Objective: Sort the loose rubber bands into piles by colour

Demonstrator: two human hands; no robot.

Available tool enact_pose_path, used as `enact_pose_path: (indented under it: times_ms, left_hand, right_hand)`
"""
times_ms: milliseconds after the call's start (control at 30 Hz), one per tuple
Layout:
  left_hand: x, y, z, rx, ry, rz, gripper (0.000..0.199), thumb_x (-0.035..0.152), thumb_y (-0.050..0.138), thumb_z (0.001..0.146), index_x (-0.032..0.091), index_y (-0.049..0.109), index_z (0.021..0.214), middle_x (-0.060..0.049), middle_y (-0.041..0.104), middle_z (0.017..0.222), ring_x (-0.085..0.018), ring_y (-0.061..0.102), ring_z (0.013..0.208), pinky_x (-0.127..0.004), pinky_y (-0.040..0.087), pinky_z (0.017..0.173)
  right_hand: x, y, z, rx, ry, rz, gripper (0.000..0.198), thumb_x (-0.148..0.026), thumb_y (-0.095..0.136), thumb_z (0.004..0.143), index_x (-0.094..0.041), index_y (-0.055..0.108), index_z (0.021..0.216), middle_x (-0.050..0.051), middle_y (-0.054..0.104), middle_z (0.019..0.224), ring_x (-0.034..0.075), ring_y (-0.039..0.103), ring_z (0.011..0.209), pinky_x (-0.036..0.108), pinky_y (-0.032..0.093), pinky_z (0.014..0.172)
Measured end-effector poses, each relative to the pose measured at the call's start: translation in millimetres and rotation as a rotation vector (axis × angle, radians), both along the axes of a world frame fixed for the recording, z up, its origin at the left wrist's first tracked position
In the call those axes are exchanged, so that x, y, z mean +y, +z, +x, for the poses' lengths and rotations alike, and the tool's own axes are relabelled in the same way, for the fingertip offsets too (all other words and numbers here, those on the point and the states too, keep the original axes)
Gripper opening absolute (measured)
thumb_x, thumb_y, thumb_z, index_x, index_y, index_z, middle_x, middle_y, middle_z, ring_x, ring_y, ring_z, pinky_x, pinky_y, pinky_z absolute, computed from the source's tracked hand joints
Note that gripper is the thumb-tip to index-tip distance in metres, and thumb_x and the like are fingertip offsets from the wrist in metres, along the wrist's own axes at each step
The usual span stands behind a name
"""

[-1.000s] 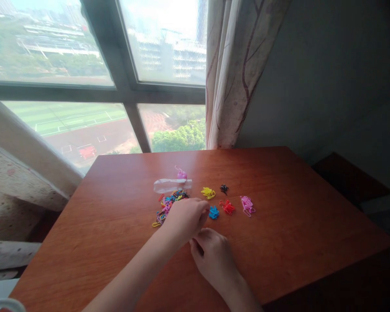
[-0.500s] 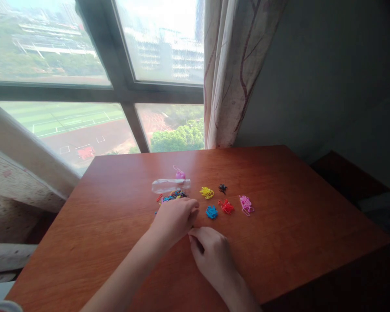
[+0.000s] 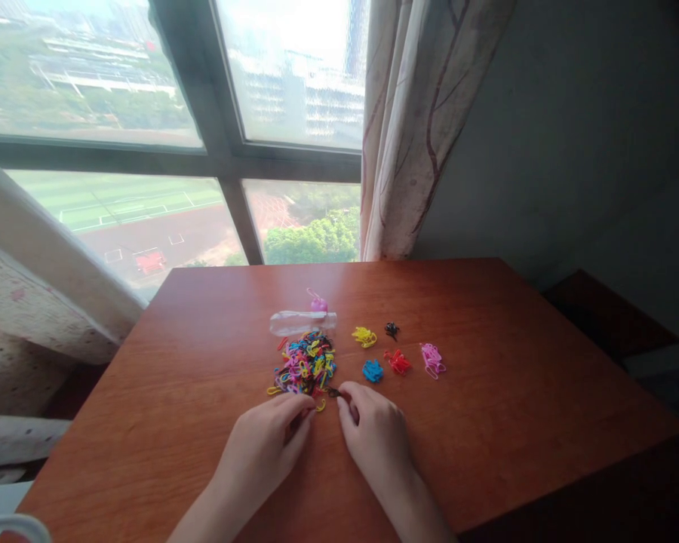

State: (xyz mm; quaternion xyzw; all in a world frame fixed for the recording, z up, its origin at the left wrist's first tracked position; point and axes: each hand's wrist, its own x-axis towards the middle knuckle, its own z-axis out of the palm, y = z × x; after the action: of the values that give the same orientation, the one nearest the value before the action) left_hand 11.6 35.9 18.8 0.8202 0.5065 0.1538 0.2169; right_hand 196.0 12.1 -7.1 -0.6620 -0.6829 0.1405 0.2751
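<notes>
- Two hands, bare and apart from each other, show in the head view at the near edge of a multicoloured heap of small stretchy-looking loops (image 3: 305, 362).
- Left hand (image 3: 263, 437): thumb and forefinger close together at the heap's 6 o'clock, beside one small yellow loop (image 3: 321, 406); whether they grip anything, I cannot tell.
- Right hand (image 3: 376, 426): thumb and forefinger pinched on one thin dark loop (image 3: 333, 392) at the heap's 5 o'clock.
- Five single-colour piles, one of each, lie right of the heap: a yellow pile (image 3: 364, 337) and a small black pile (image 3: 391, 330) at its 2 o'clock; a bright blue pile (image 3: 373, 370), a red pile (image 3: 397, 363) and a pink pile (image 3: 432, 360) at its 3 o'clock, in that order outward. Their loops overlap too much to count.
- One short red piece (image 3: 283, 344) lies at the heap's 10 o'clock.
- One container: a clear plastic bottle (image 3: 294, 323) on its side at the heap's 12 o'clock, neck towards 3 o'clock; I cannot tell whether it holds anything.
- One pink-purple plastic piece with a loop (image 3: 318, 305) sits just beyond the bottle.
- All these things lie on one reddish-brown wooden table (image 3: 514, 392).
</notes>
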Motion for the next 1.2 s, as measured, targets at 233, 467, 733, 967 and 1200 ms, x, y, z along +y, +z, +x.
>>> enact_pose_path:
  times_ms: [233, 467, 733, 967, 1200]
  left_hand:
    - [-3, -8.4, 1, -0.088, 0.025, 0.025, 0.020, 0.025, 0.047, 0.093, 0.025, 0.066, 0.097, -0.001, 0.074, 0.089, -0.015, 0.069, 0.075, -0.023, 0.051, 0.070]
    - [-4, -14.2, 0, -0.126, 0.044, 0.092, 0.026, 0.025, 0.051, 0.091, 0.026, 0.063, 0.114, 0.000, 0.076, 0.095, -0.015, 0.071, 0.078, -0.023, 0.054, 0.071]
    - [-4, -13.3, -1, -0.095, 0.018, 0.111, 0.023, 0.022, 0.049, 0.090, 0.027, 0.066, 0.106, 0.000, 0.075, 0.094, -0.014, 0.070, 0.077, -0.022, 0.052, 0.070]
    - [-2, -10.7, -2, -0.059, 0.027, 0.106, 0.018, 0.022, 0.048, 0.090, 0.024, 0.066, 0.090, 0.000, 0.072, 0.082, -0.013, 0.066, 0.069, -0.021, 0.048, 0.065]
    - [-3, -7.0, -1, -0.062, 0.057, 0.100, 0.018, 0.024, 0.047, 0.091, 0.024, 0.065, 0.089, 0.002, 0.071, 0.078, -0.013, 0.064, 0.064, -0.021, 0.046, 0.061]
  right_hand:
    - [-1, -3, 3, 0.063, 0.050, 0.044, 0.012, -0.013, 0.056, 0.089, -0.023, 0.063, 0.085, -0.002, 0.067, 0.075, 0.015, 0.061, 0.067, 0.024, 0.034, 0.063]
    - [-5, -3, 4, 0.148, 0.193, 0.121, 0.011, -0.015, 0.053, 0.090, -0.022, 0.062, 0.088, -0.001, 0.064, 0.075, 0.015, 0.058, 0.068, 0.025, 0.036, 0.064]
    - [-5, 0, 5, 0.147, 0.261, 0.178, 0.012, -0.017, 0.052, 0.093, -0.022, 0.062, 0.088, -0.001, 0.062, 0.072, 0.015, 0.057, 0.066, 0.025, 0.037, 0.063]
    - [-6, 3, 3, 0.114, 0.235, 0.171, 0.013, -0.017, 0.053, 0.092, -0.021, 0.063, 0.085, -0.001, 0.063, 0.071, 0.014, 0.059, 0.066, 0.023, 0.039, 0.063]
    - [0, 6, 22, 0.138, 0.112, 0.157, 0.017, -0.022, 0.050, 0.094, -0.021, 0.066, 0.089, 0.001, 0.066, 0.073, 0.015, 0.060, 0.065, 0.024, 0.041, 0.064]
